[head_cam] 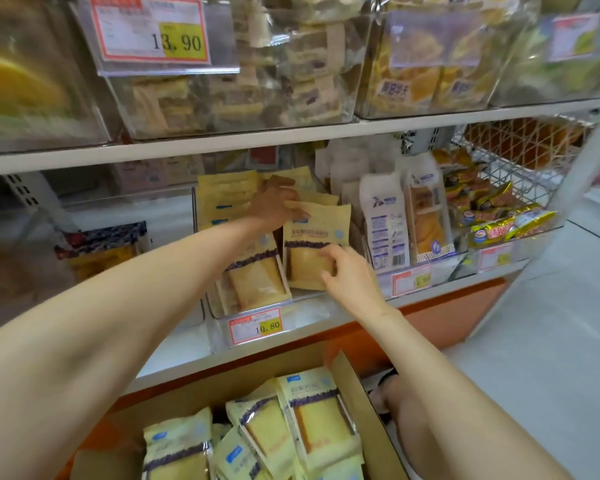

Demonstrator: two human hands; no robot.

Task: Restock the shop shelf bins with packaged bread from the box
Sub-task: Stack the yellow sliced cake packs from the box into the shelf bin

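White shop shelving [222, 140] carries clear plastic bins. The middle clear bin [309, 306], tagged 10.80, is part filled. My left hand [274, 202] pinches the top edge of a pale yellow packaged bread slice with a purple band [312, 233]. My right hand [347, 271] grips its lower corner, I judge to steady it upright as it seats beside the standing neighbour pack [253, 268]. It sits at the bin's right side, wrapper flat and apparently undamaged. Matching packs [312, 410] lie in the brown cardboard box [357, 403] below.
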